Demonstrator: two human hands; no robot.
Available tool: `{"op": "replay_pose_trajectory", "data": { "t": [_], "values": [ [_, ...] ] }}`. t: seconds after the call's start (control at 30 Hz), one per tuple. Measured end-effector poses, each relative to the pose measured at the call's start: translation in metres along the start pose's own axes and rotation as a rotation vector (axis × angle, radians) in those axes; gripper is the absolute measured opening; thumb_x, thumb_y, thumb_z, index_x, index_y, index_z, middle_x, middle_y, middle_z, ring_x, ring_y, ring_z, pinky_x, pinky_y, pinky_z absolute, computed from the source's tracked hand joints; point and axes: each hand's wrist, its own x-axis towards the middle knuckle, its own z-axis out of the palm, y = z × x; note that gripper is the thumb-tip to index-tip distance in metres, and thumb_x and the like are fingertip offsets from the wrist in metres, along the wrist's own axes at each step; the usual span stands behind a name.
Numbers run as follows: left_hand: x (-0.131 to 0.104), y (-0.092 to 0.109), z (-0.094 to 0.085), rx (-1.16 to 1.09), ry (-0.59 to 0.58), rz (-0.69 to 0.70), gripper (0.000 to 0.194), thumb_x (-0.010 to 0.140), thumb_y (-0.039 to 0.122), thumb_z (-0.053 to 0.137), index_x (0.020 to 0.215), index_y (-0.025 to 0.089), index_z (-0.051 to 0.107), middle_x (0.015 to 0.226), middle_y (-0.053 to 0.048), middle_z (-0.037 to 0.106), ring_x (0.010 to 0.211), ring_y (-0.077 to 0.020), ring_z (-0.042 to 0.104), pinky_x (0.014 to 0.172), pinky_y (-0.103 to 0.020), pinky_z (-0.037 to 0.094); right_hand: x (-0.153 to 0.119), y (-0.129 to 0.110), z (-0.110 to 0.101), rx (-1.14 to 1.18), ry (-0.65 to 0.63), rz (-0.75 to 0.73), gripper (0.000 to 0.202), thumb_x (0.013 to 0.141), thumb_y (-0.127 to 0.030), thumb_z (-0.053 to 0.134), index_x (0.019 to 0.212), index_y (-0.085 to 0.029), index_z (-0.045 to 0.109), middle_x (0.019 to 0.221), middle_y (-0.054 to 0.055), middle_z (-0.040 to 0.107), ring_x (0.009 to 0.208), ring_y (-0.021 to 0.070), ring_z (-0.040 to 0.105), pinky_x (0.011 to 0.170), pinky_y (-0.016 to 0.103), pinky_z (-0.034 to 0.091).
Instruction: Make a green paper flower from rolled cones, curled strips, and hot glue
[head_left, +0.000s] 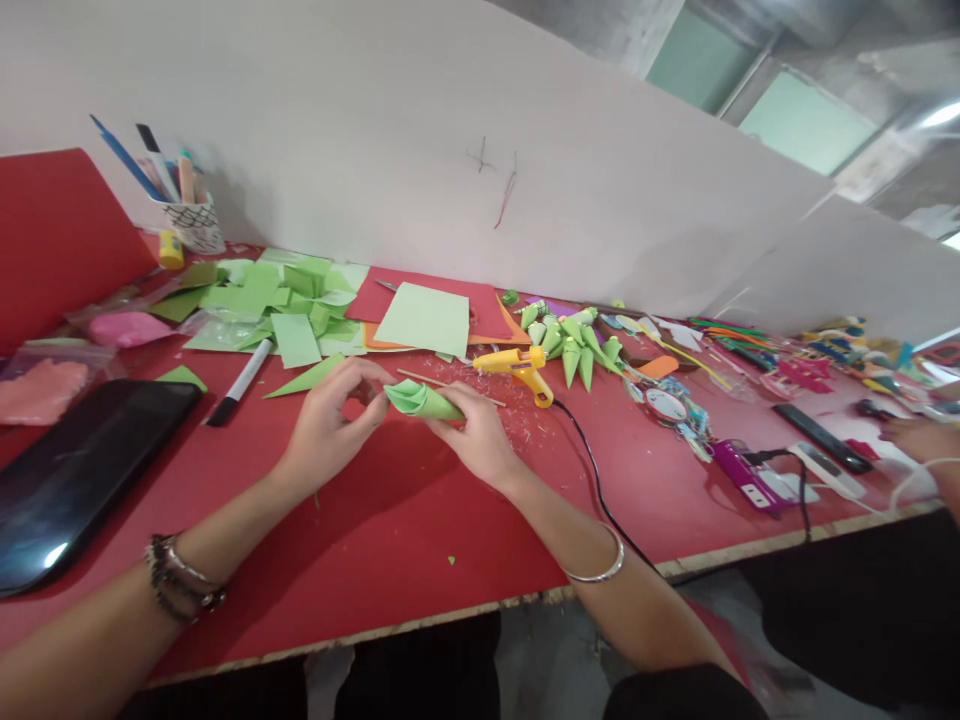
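A rolled piece of light green paper (pixel 417 400), its layers showing at the open left end, is held above the red table. My right hand (pixel 480 430) is wrapped round its right end, fingers and thumb closed on it. At the left end, my left hand (pixel 334 415) pinches the paper's edge between thumb and forefinger. Behind the roll lies a thin wooden stick (pixel 411 376), partly hidden by my right hand. A yellow glue gun (pixel 514 364) rests just beyond that hand. A pointed green paper piece (pixel 304 378) lies behind my left hand.
Green paper sheets (pixel 259 290) are heaped at the back left, near a pen cup (pixel 196 225). A black phone (pixel 97 470) and a marker (pixel 240 382) lie left. Green paper cones (pixel 574 345) sit behind the glue gun. A purple power strip (pixel 750 478) and another person's hand (pixel 926 440) are right.
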Motion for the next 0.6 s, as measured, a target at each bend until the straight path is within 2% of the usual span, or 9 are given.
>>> {"op": "replay_pose_trajectory", "data": {
  "t": [0.2,0.4,0.5,0.6],
  "values": [
    [-0.0005,0.0009,-0.0014,0.004,0.010,-0.031,0.005,0.078,0.018,0.048,0.079,0.019,0.053,0.075,0.000,0.051,0.061,-0.0108,0.048,0.058,-0.026,0.042,-0.0024,0.0012,0.0024,0.004,-0.078,0.065,0.013,0.080,-0.027,0.050,0.088,-0.018,0.056,0.074,0.001,0.060,0.065,0.0139,0.054,0.060,0.025,0.043],
    [-0.0013,-0.0008,-0.0016,0.035,-0.001,-0.071,0.008,0.079,0.022,0.048,0.078,0.018,0.055,0.067,0.002,0.053,0.060,-0.0110,0.049,0.056,-0.024,0.041,-0.0038,0.0013,0.0024,-0.050,-0.104,0.042,0.012,0.081,-0.027,0.049,0.084,-0.018,0.056,0.065,-0.001,0.057,0.058,0.0130,0.052,0.054,0.024,0.040],
    [-0.0017,-0.0011,-0.0009,0.006,0.010,-0.101,0.010,0.079,0.024,0.048,0.081,0.018,0.056,0.065,0.002,0.054,0.057,-0.0106,0.049,0.052,-0.022,0.041,-0.0035,0.0003,0.0025,-0.041,-0.109,0.030,0.014,0.081,-0.027,0.048,0.088,-0.018,0.057,0.069,0.000,0.060,0.061,0.0133,0.054,0.056,0.024,0.043],
    [-0.0018,0.0015,-0.0008,-0.040,0.023,-0.119,0.014,0.080,0.024,0.046,0.089,0.019,0.055,0.066,0.002,0.053,0.053,-0.0091,0.048,0.049,-0.021,0.042,-0.0028,-0.0012,0.0034,0.014,-0.090,0.028,0.021,0.082,-0.025,0.047,0.101,-0.019,0.055,0.081,0.002,0.062,0.071,0.0145,0.057,0.064,0.026,0.045]
  ]
}}
